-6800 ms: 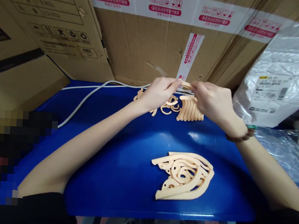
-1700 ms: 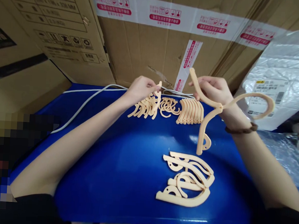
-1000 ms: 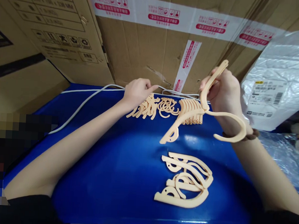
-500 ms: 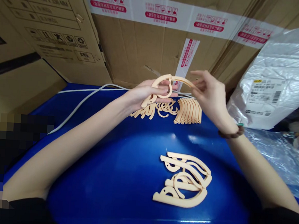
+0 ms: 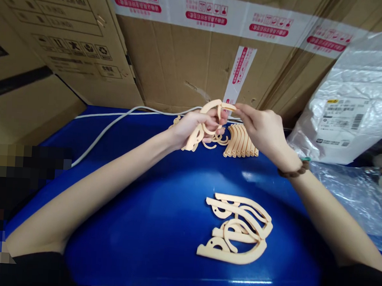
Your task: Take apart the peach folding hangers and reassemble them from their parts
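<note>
"What lay nearest?"
"Folded beige frames, resting on the blue surface."
"And the left hand?"
"Raised beyond them, palm turned up, its grip curled around a hooked frame, thumb laid across."
"The right?"
"Knuckles up, forearm slanting inward, its grip pinching that frame's right end at the fingertips. So the frame hung between both hands, above the surface."
"Farther back?"
"Curved strips lay side by side; behind them stood cardboard."
</note>
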The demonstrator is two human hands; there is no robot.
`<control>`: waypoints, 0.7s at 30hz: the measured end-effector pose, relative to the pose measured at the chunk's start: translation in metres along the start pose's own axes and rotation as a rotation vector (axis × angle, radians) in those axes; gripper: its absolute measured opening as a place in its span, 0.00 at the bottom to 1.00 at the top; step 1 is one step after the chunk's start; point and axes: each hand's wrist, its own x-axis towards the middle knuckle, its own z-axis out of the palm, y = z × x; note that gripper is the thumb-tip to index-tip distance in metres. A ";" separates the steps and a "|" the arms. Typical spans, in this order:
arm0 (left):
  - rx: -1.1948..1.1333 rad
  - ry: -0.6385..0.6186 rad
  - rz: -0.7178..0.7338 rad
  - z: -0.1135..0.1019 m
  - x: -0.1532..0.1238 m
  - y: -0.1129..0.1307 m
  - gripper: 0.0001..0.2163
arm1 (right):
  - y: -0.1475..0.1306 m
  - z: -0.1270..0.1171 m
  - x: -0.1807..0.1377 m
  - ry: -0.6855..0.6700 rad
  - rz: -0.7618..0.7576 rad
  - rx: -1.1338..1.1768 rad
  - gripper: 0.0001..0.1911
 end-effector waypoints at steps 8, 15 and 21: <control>0.991 -0.001 0.107 -0.001 -0.004 -0.022 0.08 | 0.048 0.006 0.019 -0.257 0.327 -0.110 0.24; 0.826 0.086 0.126 -0.006 0.000 -0.024 0.09 | 0.064 0.021 0.015 -0.445 0.462 -0.221 0.22; 0.751 0.069 0.168 -0.004 -0.002 -0.022 0.11 | 0.071 0.031 0.018 -0.599 0.460 -0.067 0.17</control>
